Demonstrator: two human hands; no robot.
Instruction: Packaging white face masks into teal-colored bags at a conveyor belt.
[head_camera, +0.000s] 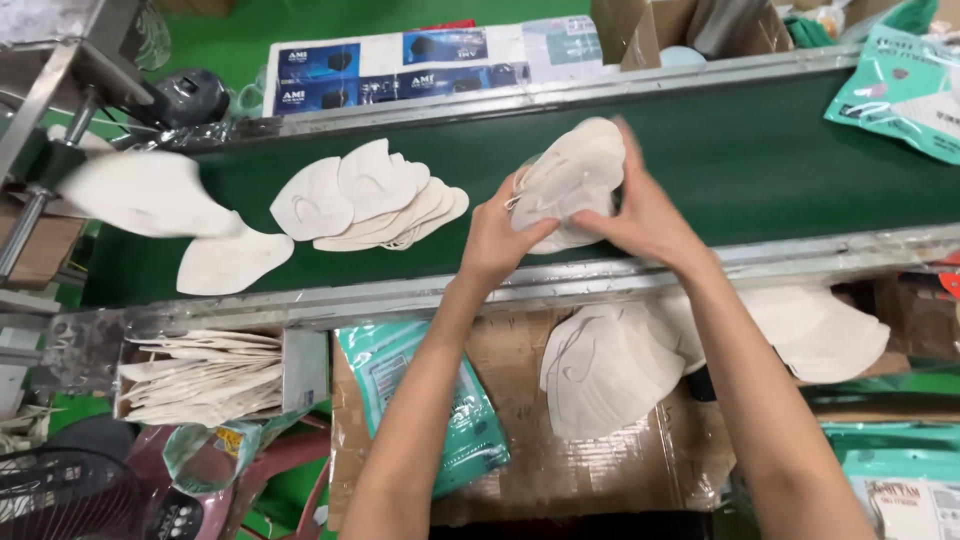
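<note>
Across the whole view, a green conveyor belt (780, 160) between metal rails (400, 295). Below the near rail, a taped cardboard tabletop (520, 360) bearing a pile of white face masks (605, 365) and a teal packet (440, 400). At lower left, a box of stacked masks (200, 375). On the belt, left of centre, a fan of loose masks (370, 195). Above the belt's near edge, a small stack of masks (575, 175), pinched from both sides: left hand (495, 240) gripping its lower left edge, right hand (650, 215) cupping its right side. Judged as squaring up a gathered stack. Thin, slippery layers, calling for even pressure from both sides to stay aligned.
</note>
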